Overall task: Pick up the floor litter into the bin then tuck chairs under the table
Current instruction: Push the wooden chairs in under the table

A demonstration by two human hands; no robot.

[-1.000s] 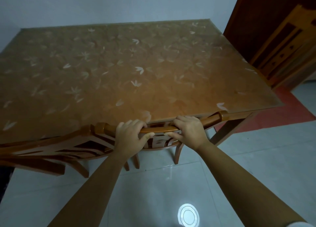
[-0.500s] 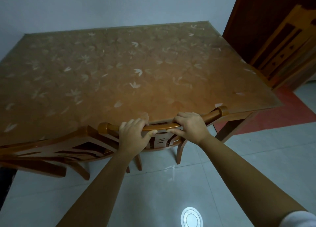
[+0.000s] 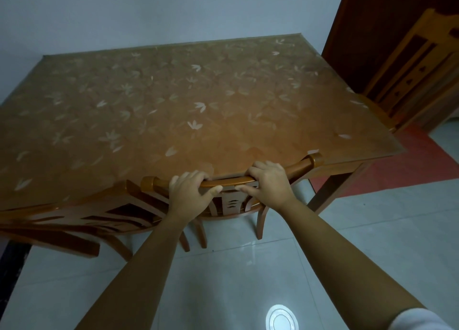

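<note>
A wooden chair [image 3: 301, 164] stands against the near edge of the table [image 3: 173, 111], its seat hidden beneath the top and its curved top rail touching the edge. My left hand [image 3: 190, 190] and my right hand [image 3: 269, 182] both grip that top rail, side by side. The table has a brown top with a pale leaf pattern. A second wooden chair [image 3: 82, 218] sits pushed under the table just to the left, its back close to my left hand. No litter or bin shows in view.
Glossy grey floor tiles [image 3: 372, 242] lie in front of the table, with a lamp's reflection [image 3: 280, 318] near my right arm. A red mat [image 3: 409, 163] and a third wooden chair [image 3: 412, 68] are at the right, before a dark wooden door [image 3: 367, 31]. A pale wall stands behind the table.
The chair in my hands has slid further under the table until its top rail meets the edge. Both hands keep their grip; my view has pulled back and tilted up.
</note>
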